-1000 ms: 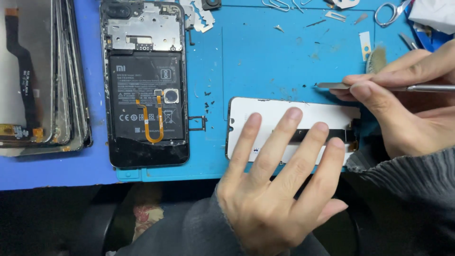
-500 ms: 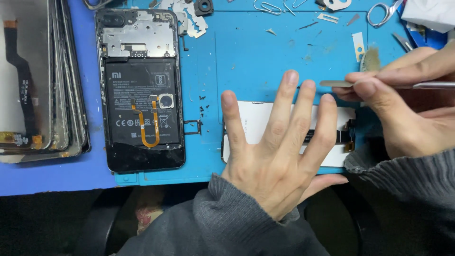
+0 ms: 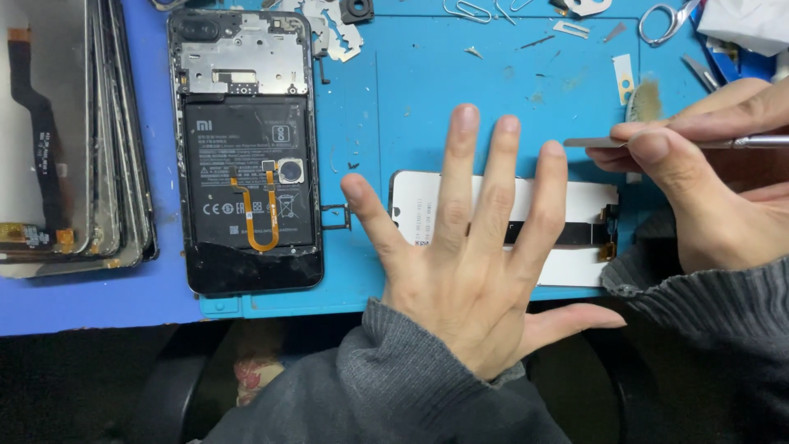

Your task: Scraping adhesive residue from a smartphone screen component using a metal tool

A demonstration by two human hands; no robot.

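While both hands worked at the blue mat (image 3: 460, 90), the scene read thus:
Mat: blue, on the worktop; carried everything below.
Opened phone (image 3: 246, 156): back cover off, battery & orange flex exposed; lay at mat's left edge, long axis front-to-back.
Screen panel (image 3: 427, 210): white back up, near mat's front edge, long axis left-right, black flex twd right end.
Left hand (image 3: 472, 263): open, fingers spread flat, pressing the panel.
Right hand (image 3: 699, 181): pinched shut on metal tool (image 3: 600, 142), tip aimed left, over panel's right end.
Progress: prob. mid-way; phone stripped, panel not yet fitted.
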